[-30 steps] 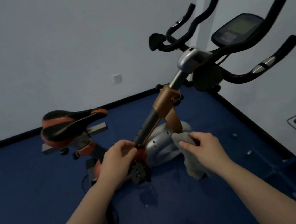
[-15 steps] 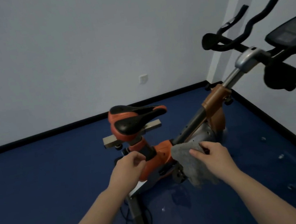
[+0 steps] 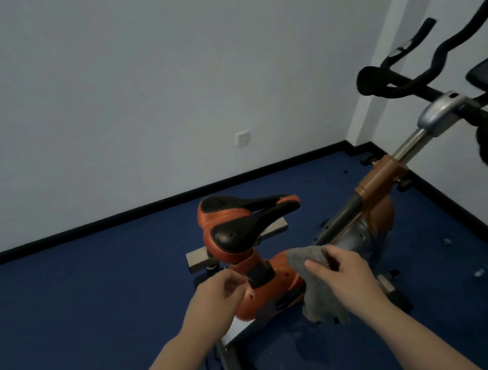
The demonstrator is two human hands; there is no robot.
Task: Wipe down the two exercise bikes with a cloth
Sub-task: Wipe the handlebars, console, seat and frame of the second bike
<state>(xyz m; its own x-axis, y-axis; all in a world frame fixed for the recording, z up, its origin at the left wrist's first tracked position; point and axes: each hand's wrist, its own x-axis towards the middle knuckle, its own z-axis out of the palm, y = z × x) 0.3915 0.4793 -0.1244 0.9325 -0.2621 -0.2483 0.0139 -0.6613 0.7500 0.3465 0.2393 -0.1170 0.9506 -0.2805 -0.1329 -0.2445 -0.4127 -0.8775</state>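
The saddle (image 3: 243, 222) sits left of the handlebars (image 3: 426, 67), cloth (image 3: 314, 281) between, nearer the camera

Premises: a small indoor exercise room. Evidence: an orange and black exercise bike (image 3: 283, 279) with saddle (image 3: 241, 222) and black handlebars (image 3: 426, 73) stands on blue floor covering (image 3: 83, 314). Plain pale walls (image 3: 131, 91), black skirting (image 3: 87, 228), one wall socket (image 3: 242, 138) on the far wall.
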